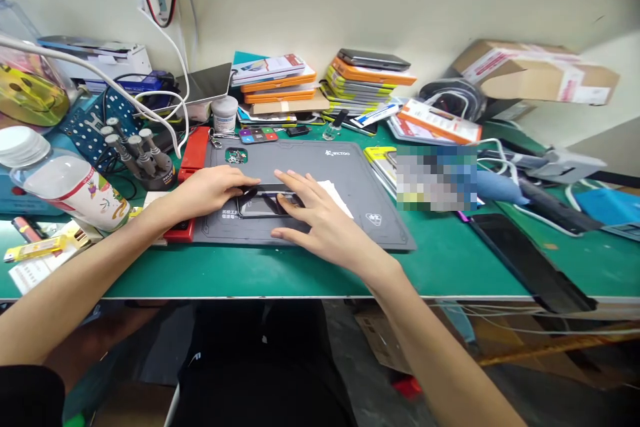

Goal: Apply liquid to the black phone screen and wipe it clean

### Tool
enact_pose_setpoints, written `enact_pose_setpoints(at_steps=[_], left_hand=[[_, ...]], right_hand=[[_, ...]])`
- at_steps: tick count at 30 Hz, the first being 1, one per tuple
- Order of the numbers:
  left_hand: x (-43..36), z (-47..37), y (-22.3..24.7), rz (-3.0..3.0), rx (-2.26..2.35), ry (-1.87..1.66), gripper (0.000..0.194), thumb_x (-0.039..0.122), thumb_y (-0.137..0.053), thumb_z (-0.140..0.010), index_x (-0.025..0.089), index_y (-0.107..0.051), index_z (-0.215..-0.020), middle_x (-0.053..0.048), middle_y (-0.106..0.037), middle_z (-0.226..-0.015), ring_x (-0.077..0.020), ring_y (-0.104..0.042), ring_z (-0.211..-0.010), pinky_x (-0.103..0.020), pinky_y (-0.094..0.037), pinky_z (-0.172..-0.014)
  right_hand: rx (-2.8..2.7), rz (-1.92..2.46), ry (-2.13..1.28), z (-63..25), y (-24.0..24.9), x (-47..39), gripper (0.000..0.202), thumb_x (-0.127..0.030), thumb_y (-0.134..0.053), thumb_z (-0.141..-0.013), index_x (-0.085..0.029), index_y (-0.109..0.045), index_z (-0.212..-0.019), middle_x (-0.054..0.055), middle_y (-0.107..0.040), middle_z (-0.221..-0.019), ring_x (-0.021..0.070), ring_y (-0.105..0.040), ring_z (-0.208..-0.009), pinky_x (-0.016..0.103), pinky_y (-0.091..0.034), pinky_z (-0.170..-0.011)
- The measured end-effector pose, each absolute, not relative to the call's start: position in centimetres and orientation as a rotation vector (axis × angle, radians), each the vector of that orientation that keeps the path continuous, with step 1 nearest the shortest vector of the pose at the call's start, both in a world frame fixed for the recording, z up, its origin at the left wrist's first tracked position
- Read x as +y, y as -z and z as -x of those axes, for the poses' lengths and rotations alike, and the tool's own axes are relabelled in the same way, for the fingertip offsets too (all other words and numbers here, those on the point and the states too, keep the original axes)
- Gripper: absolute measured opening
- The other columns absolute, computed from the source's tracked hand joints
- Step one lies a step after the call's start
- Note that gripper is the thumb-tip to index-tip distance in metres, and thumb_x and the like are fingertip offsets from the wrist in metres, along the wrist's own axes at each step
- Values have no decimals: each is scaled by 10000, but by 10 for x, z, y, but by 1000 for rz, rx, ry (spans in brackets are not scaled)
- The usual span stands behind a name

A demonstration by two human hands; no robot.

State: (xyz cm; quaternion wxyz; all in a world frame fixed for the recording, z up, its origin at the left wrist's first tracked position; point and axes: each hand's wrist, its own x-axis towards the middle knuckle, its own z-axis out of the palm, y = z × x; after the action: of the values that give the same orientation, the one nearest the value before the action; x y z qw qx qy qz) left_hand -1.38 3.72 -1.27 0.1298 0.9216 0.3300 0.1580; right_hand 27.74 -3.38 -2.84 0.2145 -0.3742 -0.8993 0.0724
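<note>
A dark-framed smartphone [263,205] with a glossy, reflecting face lies flat, long side across, on the grey work mat [280,163]. My left hand [216,188] is at its left end, fingers close together and gripping the edge. Over the right end of the phone, my right hand [320,221] has its fingers spread, the fingertips touching or just above the glass; I cannot tell which. Part of the phone is hidden under that hand. White paper [336,197] sticks out behind my right hand.
Left stand a bottle [83,190], a screwdriver holder [155,177] and a red tool [195,150]. Behind are a white jar [225,115], a small glass bottle [334,128] and stacked boxes [277,88]. A long black flat thing [530,257] lies right, near the table's front edge.
</note>
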Motion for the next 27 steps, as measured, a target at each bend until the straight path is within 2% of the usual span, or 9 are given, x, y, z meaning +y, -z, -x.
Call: enact_pose_setpoints(at_steps=[3,6,9,12,15,20,27], left_hand=[[37,15,13,-2706,960,-437,429,230,-541,-1071,270,-679,-1475,-59,-759,-1308,-218,-691,-1221,-327,-545,-1063],[37,14,14,-2719,979,-409,431,250,-510,-1092,262,-661,-1496,-71,-753,-1283,-225,-691,-1193,-332,-556,-1018],[37,13,14,-2713,985,-401,432,246,-507,-1096,256,-652,-1503,-77,-751,-1264,-227,-689,-1175,-336,-558,-997],[35,12,15,-2711,977,-404,417,245,-506,-1101,244,-662,-1488,-86,-743,-1282,-230,-684,-1188,-336,-553,-998],[33,11,16,-2705,990,-421,398,250,-508,-1104,231,-677,-1464,-93,-740,-1281,-230,-683,-1195,-329,-550,-995],[32,10,14,-2723,1017,-385,405,257,-485,-1113,233,-661,-1476,-92,-728,-1289,-228,-675,-1199,-323,-546,-991],[31,9,9,-2738,1012,-333,430,259,-457,-1112,225,-646,-1498,-98,-726,-1291,-242,-672,-1201,-355,-546,-1014]], right_hand=[[-2451,1104,-232,-287,39,-35,524,-465,-679,-1038,-244,-653,-1513,123,-240,-1821,354,-212,-1687,698,-215,-1349],[-2429,1112,-132,-297,44,-37,485,-463,-655,-1054,-288,-659,-1507,106,-286,-1811,356,-166,-1696,729,-186,-1341],[-2372,1093,-46,-305,45,-39,364,-432,-592,-1090,-279,-753,-1378,106,-413,-1754,348,-284,-1667,704,-192,-1353],[-2238,1181,-108,-314,48,-40,334,-430,-555,-1106,-290,-787,-1302,91,-459,-1720,348,-393,-1618,689,-288,-1333],[-2220,1207,-202,-319,55,-40,366,-448,-543,-1108,-297,-739,-1378,96,-447,-1723,351,-383,-1623,682,-342,-1313],[-2311,1061,-118,-320,58,-45,432,-419,-590,-1093,-289,-644,-1502,124,-415,-1738,355,-345,-1639,726,-252,-1333],[-2306,983,-90,-321,53,-48,378,-409,-621,-1079,-269,-708,-1419,127,-496,-1673,335,-404,-1606,687,-303,-1331]])
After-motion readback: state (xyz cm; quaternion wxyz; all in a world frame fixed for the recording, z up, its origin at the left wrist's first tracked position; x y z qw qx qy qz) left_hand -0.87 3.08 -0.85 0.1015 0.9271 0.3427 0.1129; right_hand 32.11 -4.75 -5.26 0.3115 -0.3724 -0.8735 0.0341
